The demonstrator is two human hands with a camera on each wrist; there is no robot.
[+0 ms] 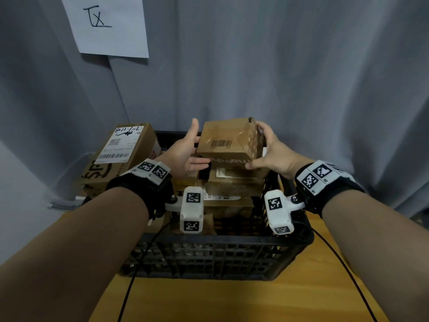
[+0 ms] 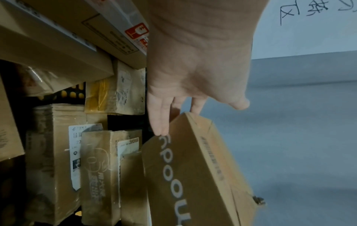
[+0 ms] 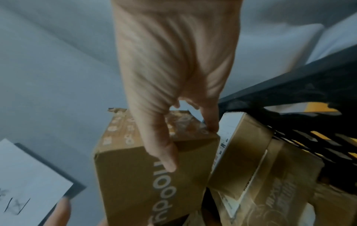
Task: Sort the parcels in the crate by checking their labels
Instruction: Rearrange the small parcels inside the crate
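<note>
The main risk is a drop: the brown parcel (image 1: 228,141) is carried almost wholly by the right hand (image 1: 270,151), whose thumb lies along the printed side while the fingers curl over the far end, a one-ended hold on a tilted box. If that hold loosens before the left hand (image 1: 185,151) takes weight, I judge the box tips back onto the parcels packed in the black crate (image 1: 209,254). The left hand is spread wide with straight fingers, its fingertips (image 2: 160,130) just touching the parcel's near corner, gripping nothing. A barcode faces up, but whether that is the label to be read is too small to tell. The parcel sits raised above the crate's far half, between the two hands, over the wooden tabletop (image 1: 232,303)
</note>
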